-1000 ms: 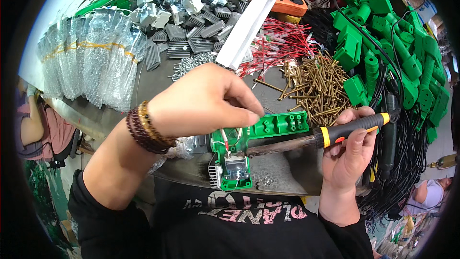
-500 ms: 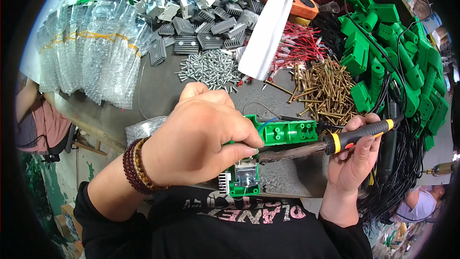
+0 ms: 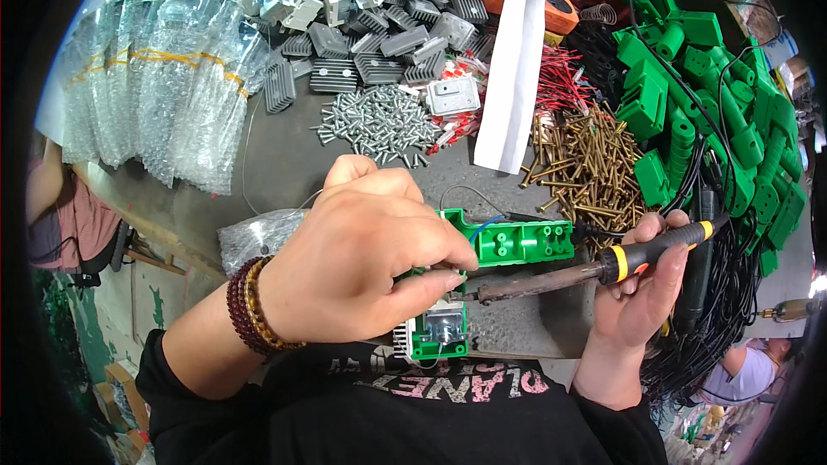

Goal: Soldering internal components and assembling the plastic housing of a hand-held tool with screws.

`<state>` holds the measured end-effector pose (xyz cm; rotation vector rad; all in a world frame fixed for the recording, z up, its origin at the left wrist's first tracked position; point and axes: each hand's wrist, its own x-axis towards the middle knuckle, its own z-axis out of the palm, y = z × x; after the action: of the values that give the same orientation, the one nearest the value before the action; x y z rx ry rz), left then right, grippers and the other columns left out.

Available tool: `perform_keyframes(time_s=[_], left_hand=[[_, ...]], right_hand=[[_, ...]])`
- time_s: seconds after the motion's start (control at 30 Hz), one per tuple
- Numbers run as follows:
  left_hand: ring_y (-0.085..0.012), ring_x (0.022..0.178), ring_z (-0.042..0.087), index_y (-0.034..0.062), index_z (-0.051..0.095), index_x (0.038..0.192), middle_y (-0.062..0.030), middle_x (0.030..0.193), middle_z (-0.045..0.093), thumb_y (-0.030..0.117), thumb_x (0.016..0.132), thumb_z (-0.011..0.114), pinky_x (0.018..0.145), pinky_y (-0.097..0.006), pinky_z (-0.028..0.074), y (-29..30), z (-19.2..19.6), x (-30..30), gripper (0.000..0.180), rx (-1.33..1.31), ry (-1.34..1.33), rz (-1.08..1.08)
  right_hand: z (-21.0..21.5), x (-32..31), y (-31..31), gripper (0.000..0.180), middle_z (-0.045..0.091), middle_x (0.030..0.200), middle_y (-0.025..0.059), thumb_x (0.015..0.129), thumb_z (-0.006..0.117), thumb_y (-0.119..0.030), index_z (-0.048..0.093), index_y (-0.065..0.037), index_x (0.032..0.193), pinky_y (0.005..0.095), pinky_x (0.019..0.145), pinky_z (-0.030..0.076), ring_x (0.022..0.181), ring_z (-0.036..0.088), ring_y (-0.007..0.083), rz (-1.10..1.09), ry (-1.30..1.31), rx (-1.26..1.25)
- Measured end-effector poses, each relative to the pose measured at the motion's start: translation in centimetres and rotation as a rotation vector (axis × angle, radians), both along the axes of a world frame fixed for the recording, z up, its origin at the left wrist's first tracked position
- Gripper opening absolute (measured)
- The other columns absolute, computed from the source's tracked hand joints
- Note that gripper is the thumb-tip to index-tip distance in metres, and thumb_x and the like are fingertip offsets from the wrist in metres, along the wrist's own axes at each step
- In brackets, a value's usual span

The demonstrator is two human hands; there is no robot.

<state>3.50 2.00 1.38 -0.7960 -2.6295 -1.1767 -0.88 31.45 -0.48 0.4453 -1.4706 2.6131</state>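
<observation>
Black-and-yellow soldering iron (image 3: 579, 275) has shifted slightly right beside green housing (image 3: 523, 243).

Black cables (image 3: 724, 310), obstacle beside right hand (image 3: 631, 314)

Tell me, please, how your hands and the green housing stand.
Right hand holding soldering iron, pointed at open green housing. Left hand over housing, its hold unclear. Same hand blocks view of part of housing.

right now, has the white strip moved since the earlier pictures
Yes. The white strip has shifted right: its near end was beside the silver screws and now lies by the brass-coloured screws.
</observation>
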Motion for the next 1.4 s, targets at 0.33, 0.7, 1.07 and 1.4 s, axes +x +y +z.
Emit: perform_keyframes(time_s=[0.33,0.7,1.07,1.4], left_hand=[[-0.0167,0.076,0.055,0.0165,0.073,0.083,0.0050,0.080,0.071,0.016,0.073,0.083,0.078,-0.035,0.031,-0.4,-1.1,-0.1,0.014,0.083,0.060,-0.014],[-0.0169,0.078,0.057,0.0167,0.073,0.083,0.0051,0.082,0.072,0.017,0.073,0.082,0.078,-0.036,0.033,-0.1,-0.5,-0.4,0.013,0.066,0.130,-0.034],[-0.0159,0.076,0.055,0.0180,0.072,0.080,0.0061,0.075,0.067,0.016,0.070,0.083,0.081,-0.037,0.033,0.2,-1.1,0.2,0.014,0.086,0.122,0.029],[-0.0166,0.076,0.059,0.0159,0.072,0.080,0.0054,0.080,0.070,0.016,0.069,0.082,0.079,-0.036,0.034,0.3,-1.4,-0.4,0.015,0.113,0.166,0.008]], right_hand=[[-0.1,0.1,-0.1,0.040,0.059,0.103,0.0128,0.102,0.061,-0.028,0.044,-0.007,0.132,0.0174,0.046,0.040,0.052,0.047,0.0059,-0.066,0.067,0.143],[1.8,0.4,0.7,0.039,0.058,0.099,0.0095,0.103,0.059,-0.033,0.047,-0.008,0.130,0.0180,0.046,0.040,0.051,0.045,0.0059,-0.147,0.002,0.046],[10.1,-17.9,0.0,0.026,0.065,0.100,0.0011,0.098,0.069,-0.013,0.058,-0.004,0.120,0.0240,0.080,0.048,0.089,0.058,0.0074,-0.392,0.593,0.766],[9.9,-20.8,0.2,0.053,0.065,0.125,0.0119,0.085,0.061,0.005,0.057,-0.010,0.136,0.0355,0.091,0.054,0.113,0.064,0.0232,-0.420,0.510,1.309]])
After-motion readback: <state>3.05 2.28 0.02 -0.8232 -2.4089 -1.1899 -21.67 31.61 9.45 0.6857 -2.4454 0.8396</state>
